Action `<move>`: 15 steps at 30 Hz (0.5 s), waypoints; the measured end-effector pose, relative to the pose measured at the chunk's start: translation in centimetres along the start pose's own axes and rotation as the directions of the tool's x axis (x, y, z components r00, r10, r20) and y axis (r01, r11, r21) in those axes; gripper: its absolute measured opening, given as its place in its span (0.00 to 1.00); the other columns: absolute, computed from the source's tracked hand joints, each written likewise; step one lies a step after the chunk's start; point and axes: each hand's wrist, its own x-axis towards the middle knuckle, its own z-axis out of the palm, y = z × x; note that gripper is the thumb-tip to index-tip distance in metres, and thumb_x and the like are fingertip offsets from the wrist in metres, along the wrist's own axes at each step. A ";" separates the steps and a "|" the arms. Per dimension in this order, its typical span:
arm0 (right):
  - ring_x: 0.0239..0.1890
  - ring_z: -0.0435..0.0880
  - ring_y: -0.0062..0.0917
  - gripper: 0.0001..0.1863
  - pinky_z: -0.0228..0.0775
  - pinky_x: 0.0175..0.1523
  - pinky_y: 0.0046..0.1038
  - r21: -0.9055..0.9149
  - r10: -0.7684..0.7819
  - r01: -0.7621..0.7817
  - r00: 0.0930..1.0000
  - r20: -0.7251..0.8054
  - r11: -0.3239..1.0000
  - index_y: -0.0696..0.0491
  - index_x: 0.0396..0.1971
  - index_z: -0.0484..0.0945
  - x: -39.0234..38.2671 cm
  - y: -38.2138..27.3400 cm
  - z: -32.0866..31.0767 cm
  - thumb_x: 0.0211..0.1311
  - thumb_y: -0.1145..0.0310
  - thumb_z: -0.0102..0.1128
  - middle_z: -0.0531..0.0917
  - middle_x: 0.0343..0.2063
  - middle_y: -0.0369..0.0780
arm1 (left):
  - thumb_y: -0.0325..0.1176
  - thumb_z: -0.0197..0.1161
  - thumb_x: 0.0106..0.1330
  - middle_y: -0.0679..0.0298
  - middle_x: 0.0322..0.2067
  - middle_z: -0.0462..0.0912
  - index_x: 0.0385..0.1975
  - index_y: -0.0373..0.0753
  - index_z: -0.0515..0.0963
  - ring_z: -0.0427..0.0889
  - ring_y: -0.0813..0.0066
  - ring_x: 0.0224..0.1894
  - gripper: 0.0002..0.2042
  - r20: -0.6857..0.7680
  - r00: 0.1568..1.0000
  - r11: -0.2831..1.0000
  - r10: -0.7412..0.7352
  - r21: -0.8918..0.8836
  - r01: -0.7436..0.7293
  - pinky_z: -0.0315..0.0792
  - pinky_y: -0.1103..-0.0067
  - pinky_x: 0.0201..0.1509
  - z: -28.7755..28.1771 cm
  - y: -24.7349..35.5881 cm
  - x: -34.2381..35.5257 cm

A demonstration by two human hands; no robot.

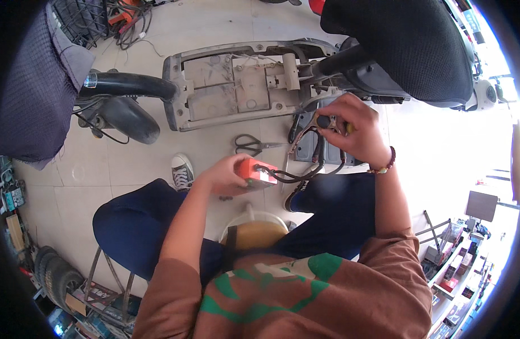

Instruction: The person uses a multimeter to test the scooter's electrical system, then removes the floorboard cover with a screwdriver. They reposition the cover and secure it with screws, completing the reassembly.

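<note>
My left hand (219, 172) is wrapped around a small orange box (248, 168) with a grey lower side. Black cables (296, 179) leave the box and loop rightward to my right hand (356, 127). That hand is closed around what looks like a spring clamp (312, 125), with a dark round end and copper-coloured jaws pointing down and left. The fingers hide part of it. Just beyond the cables, a dark grey ribbed case (310, 148) lies on the floor. Black-handled scissors (257, 145) rest on the tiles between my hands, blades to the right.
An electric scooter with its dusty footboard frame (237, 85) exposed stretches across in front of me. Its front wheel (130, 120) is left, its black seat (418, 48) right. Tyres (56, 274) stand lower left; stocked shelves (457, 277) lower right. I sit on a stool (254, 233).
</note>
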 end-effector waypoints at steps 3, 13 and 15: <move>0.27 0.79 0.23 0.17 0.74 0.34 0.24 -0.011 0.007 -0.007 1.000 -0.019 1.000 0.52 0.41 0.84 -0.8 0.1 0.2 0.47 0.71 0.72 0.78 0.34 0.37 | 0.22 0.72 0.41 0.65 0.48 0.80 0.56 0.38 0.72 0.77 0.74 0.51 0.35 0.058 0.998 1.000 -0.019 0.010 0.018 0.69 0.76 0.61 -0.8 -0.4 1.6; 0.23 0.77 0.15 0.18 0.71 0.28 0.18 -0.086 0.011 -0.032 0.971 -0.238 0.996 0.53 0.39 0.84 0.0 0.7 0.7 0.43 0.75 0.75 0.81 0.36 0.37 | 0.23 0.63 0.46 0.60 0.48 0.77 0.60 0.38 0.66 0.75 0.71 0.51 0.35 0.147 0.972 0.979 -0.181 0.116 0.165 0.69 0.76 0.57 -3.5 -1.0 6.2; 0.21 0.75 0.13 0.18 0.70 0.26 0.17 -0.145 -0.088 0.045 0.950 -0.299 0.988 0.53 0.37 0.84 0.5 0.7 0.8 0.41 0.75 0.76 0.81 0.37 0.36 | 0.23 0.62 0.46 0.59 0.48 0.77 0.61 0.39 0.65 0.74 0.70 0.51 0.35 0.135 0.969 0.973 -0.207 0.134 0.189 0.69 0.76 0.55 -3.5 -1.5 7.2</move>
